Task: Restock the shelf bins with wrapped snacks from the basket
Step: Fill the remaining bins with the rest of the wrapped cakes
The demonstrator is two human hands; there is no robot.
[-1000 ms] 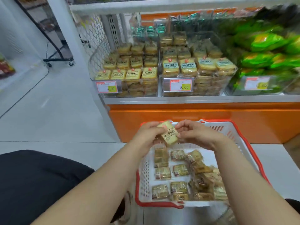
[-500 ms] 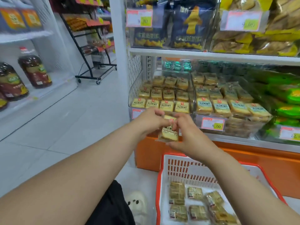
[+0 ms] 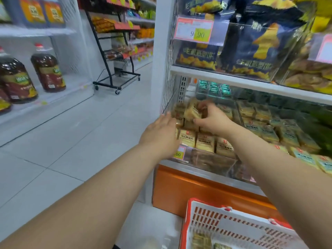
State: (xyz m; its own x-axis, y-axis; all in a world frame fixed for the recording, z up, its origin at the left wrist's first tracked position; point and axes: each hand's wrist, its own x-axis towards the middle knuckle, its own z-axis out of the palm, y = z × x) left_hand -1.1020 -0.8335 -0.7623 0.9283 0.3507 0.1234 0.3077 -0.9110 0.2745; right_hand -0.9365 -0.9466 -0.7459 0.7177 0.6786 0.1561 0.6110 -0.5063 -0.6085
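Two hands work at the leftmost shelf bin: the right hand pinches a wrapped snack at its 10 o'clock, while the left hand lies flat, fingers straight. The packet looks light, soft and slippery; hold its short edges.

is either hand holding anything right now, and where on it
The right hand pinches a wrapped snack over the left shelf bin, thumb at its lower edge, fingers over the top. The left hand is flat, holding nothing.
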